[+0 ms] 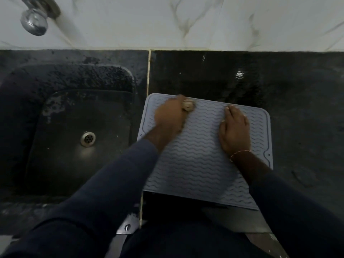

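Observation:
A grey silicone mat (199, 155) with a wavy ridged pattern lies on the dark counter to the right of the sink, its near edge reaching the counter's front. My left hand (170, 118) is near the mat's far left corner and grips a small beige scrubber (189, 106) pressed against the mat; the hand is blurred. My right hand (235, 130) rests flat on the mat's right half with its fingers straight, pointing away from me.
A dark wet sink (55, 127) with a metal drain (88, 139) fills the left. A chrome tap (35, 19) hangs at the top left before a white marble wall. Wet black counter (297, 101) extends right of the mat.

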A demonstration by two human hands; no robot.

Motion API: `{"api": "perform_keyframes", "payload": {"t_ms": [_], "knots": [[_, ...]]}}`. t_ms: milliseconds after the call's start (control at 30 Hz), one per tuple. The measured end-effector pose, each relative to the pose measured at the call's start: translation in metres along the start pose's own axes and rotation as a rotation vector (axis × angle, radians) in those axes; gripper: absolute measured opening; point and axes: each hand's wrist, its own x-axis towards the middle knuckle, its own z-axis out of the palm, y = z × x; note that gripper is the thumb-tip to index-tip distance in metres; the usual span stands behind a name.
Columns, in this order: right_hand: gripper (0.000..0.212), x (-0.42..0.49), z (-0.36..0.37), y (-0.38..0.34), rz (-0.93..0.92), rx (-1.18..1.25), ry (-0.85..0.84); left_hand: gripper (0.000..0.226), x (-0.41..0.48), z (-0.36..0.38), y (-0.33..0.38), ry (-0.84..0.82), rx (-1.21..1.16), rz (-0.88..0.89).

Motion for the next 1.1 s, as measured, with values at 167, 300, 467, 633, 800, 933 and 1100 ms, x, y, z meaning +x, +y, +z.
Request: {"api": "perform_keyframes", "payload": {"t_ms": [167, 300, 467, 633, 800, 933, 1100], "knots": [[0.054, 0.002, 0.002, -0.002, 0.016, -0.012, 0.011, 0.027, 0.000, -0.045, -0.071, 0.123, 0.206, -0.199], [0.051, 0.001, 0.001, -0.003, 0.023, -0.010, 0.011, 0.028, 0.008, -0.017, -0.009, 0.107, -0.061, 0.011], [0.051, 0.001, 0.000, -0.001, 0.026, 0.033, 0.005, 0.027, 0.017, 0.031, 0.065, -0.138, 0.076, 0.198], [0.054, -0.001, -0.001, -0.001, 0.025, 0.067, 0.016, 0.019, 0.027, -0.001, -0.001, -0.042, 0.136, 0.103], [0.052, -0.001, 0.000, 0.000, 0.034, 0.079, 0.018, 0.025, 0.038, -0.038, -0.043, -0.050, 0.212, 0.009], [0.050, -0.001, 0.002, 0.000, 0.026, 0.074, 0.029, 0.026, 0.038, -0.050, -0.062, -0.044, 0.271, -0.041], [0.050, -0.001, 0.002, -0.001, 0.035, 0.063, 0.034, 0.025, 0.033, -0.055, -0.059, 0.016, 0.343, -0.034]]}}
